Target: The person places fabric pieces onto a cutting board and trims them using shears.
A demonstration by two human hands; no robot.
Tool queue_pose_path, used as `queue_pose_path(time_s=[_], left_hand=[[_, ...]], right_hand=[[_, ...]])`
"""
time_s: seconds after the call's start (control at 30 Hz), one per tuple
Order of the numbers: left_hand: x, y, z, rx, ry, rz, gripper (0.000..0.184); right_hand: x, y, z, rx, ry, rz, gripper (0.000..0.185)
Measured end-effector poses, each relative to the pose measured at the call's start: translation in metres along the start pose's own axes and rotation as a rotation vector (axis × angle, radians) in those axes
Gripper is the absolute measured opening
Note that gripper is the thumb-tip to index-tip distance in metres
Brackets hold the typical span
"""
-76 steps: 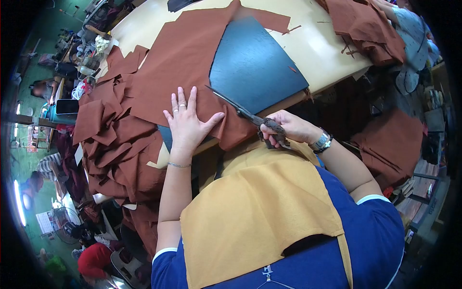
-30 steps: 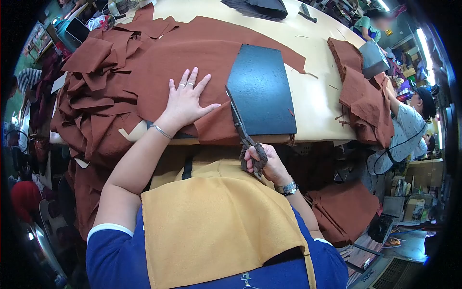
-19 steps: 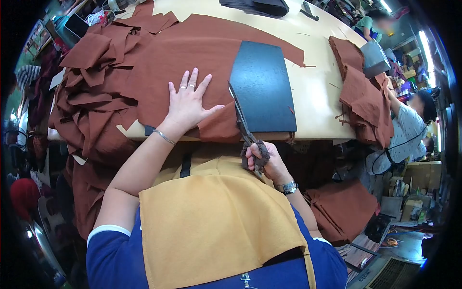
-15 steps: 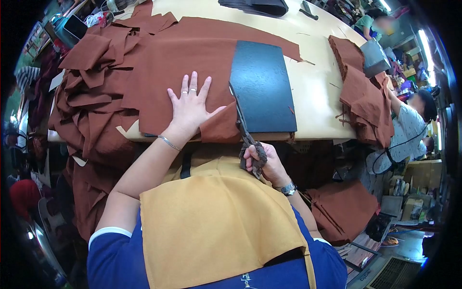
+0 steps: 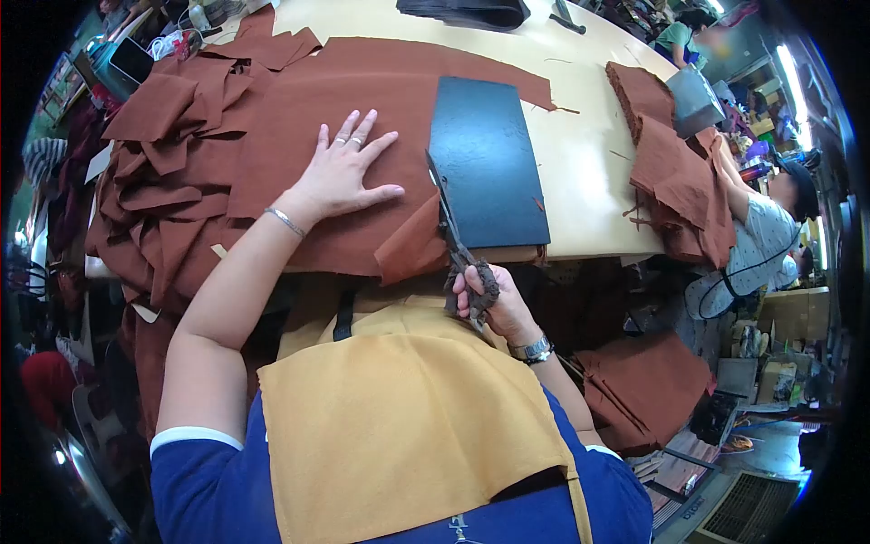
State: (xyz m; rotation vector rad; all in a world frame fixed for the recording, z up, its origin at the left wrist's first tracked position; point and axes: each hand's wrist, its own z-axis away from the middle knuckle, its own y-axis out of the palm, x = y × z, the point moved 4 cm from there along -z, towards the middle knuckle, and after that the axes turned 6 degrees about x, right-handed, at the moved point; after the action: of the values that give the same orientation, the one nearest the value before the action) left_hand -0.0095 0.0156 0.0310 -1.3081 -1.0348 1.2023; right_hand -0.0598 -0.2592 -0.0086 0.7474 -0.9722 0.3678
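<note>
My left hand [image 5: 346, 174] lies flat with spread fingers on a rust-brown cloth [image 5: 362, 95] on the table. In my right hand [image 5: 497, 304], at the table's front edge, is a pair of scissors [image 5: 449, 213] with fabric-wrapped handles. Their blades point away from me, along the left edge of a dark flat board [image 5: 488, 163] that rests on the cloth. Just left of the blades, a corner flap [image 5: 412, 243] of the cloth is folded up. Whether the blades are parted is hard to see.
Crumpled brown cloth pieces [image 5: 168, 195] heap up at the left. More brown cloth [image 5: 666, 163] lies at the right edge, beside another person [image 5: 757, 222]. A dark folded stack [image 5: 467, 11] and a dark tool [image 5: 567, 18] are at the back. Below right sits folded cloth [image 5: 643, 390].
My left hand has slid slightly left and away from me, its fingers now slanting right. The cloth's front left part has shifted, and the flap beside the scissors shows more. My right hand stays nearly in place.
</note>
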Motion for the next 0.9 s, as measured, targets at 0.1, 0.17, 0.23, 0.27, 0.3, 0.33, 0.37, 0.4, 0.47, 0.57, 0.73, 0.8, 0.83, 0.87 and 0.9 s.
queue_pose_path(time_s=[0.1, 0.17, 0.23, 0.27, 0.3, 0.33, 0.37, 0.4, 0.47, 0.57, 0.73, 0.8, 0.83, 0.87, 0.9], left_hand=[[0.006, 0.006, -0.003, 0.019, 0.002, 0.001, 0.084], [0.006, 0.007, -0.002, 0.013, 0.001, 0.001, 0.085], [0.005, 0.007, 0.000, -0.005, 0.009, -0.004, 0.085], [0.004, 0.007, 0.001, 0.000, 0.008, -0.003, 0.086], [0.003, 0.006, 0.002, 0.004, 0.007, -0.004, 0.086], [0.002, 0.006, 0.003, 0.008, 0.007, -0.004, 0.086], [0.002, 0.006, 0.003, 0.011, 0.003, -0.003, 0.086], [0.002, 0.006, 0.004, 0.012, -0.001, -0.001, 0.086], [0.002, 0.007, 0.005, 0.009, -0.023, 0.006, 0.086], [-0.001, 0.007, 0.009, 0.001, -0.074, 0.017, 0.087], [-0.006, 0.010, 0.012, -0.004, -0.102, 0.004, 0.088], [-0.013, 0.009, 0.015, 0.000, -0.098, 0.001, 0.088], [-0.015, 0.009, 0.016, 0.003, -0.099, 0.000, 0.088], [-0.016, 0.009, 0.016, -0.006, -0.096, 0.005, 0.088], [-0.017, 0.009, 0.017, -0.013, -0.093, 0.011, 0.088]], right_hand=[[0.005, 0.000, 0.002, 0.034, 0.004, 0.007, 0.041], [0.006, -0.003, 0.001, 0.047, 0.033, 0.041, 0.044], [0.010, -0.002, -0.001, 0.055, 0.039, 0.059, 0.042], [0.011, -0.002, -0.002, 0.058, 0.041, 0.068, 0.041], [0.012, -0.003, -0.003, 0.052, 0.041, 0.067, 0.040], [0.012, -0.002, -0.005, 0.046, 0.039, 0.066, 0.038], [0.013, -0.002, -0.005, 0.040, 0.038, 0.066, 0.037], [0.012, -0.001, -0.005, 0.030, 0.035, 0.059, 0.036], [0.011, 0.001, -0.003, 0.012, 0.031, 0.046, 0.033], [0.005, -0.001, -0.001, -0.015, 0.004, 0.030, 0.032], [0.009, -0.001, 0.001, -0.006, 0.031, 0.042, 0.033], [0.012, -0.001, -0.001, 0.009, 0.032, 0.033, 0.033], [0.012, -0.001, -0.003, 0.024, 0.026, 0.022, 0.033], [0.012, -0.001, -0.004, 0.040, 0.019, 0.011, 0.033], [0.012, 0.000, -0.005, 0.034, 0.017, 0.009, 0.033]])
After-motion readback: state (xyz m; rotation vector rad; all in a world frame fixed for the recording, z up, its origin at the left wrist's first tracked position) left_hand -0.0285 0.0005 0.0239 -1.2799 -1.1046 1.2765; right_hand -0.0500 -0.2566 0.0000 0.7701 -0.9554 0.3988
